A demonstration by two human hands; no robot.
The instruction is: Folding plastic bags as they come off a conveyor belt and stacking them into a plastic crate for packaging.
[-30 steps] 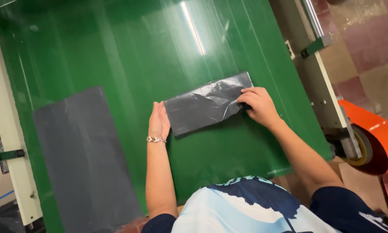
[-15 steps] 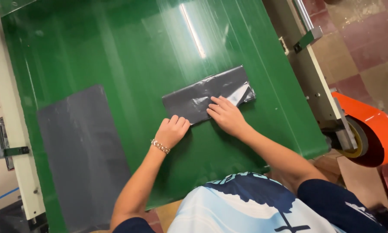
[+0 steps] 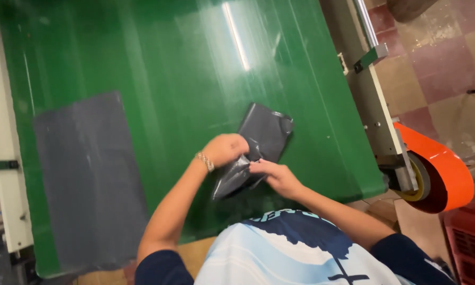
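Left grip (image 3: 226, 149): pinching folded grey bag (image 3: 258, 145), lifting its near end for folding.
Right grip (image 3: 277, 177): pinching same end, just beside left.
Green worktop (image 3: 184, 68): supports far end.

Green glossy table surface (image 3: 184, 79) with pale glare streaks; flat matte grey sheet (image 3: 87, 179) on it, and a darker charcoal-grey plastic bag (image 3: 264, 134) with a slight sheen. Orange guard (image 3: 440, 163) over a wheel with a yellowish rim, cream frame rail (image 3: 5, 158), floor tiles (image 3: 438, 58) in a dull red and tan checker. Shirt (image 3: 279, 256) light blue-white with navy print and navy sleeves; silver-tone bracelet (image 3: 204, 161).
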